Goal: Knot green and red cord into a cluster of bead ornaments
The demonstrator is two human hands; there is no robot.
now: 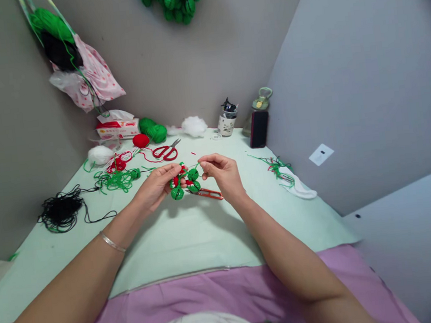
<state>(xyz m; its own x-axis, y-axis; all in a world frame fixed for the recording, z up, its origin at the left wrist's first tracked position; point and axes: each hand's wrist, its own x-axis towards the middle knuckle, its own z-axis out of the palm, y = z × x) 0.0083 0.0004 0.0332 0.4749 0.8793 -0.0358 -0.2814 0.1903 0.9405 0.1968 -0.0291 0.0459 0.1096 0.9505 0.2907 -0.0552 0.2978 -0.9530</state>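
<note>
Above the middle of the table, my left hand is closed on a small red and green crocheted piece with several round green balls hanging from it. My right hand pinches a thin green yarn strand that runs to this piece. Just below the hands, orange-red thread snips lie on the table. Red-handled scissors rest farther back. Loose green yarn lies left of my left hand, and the fingertips partly cover the crocheted piece.
Black yarn lies tangled at the left. A tissue box, green yarn balls, white stuffing, a cup and a phone line the back. Yarn scraps lie right. Bags hang on the wall.
</note>
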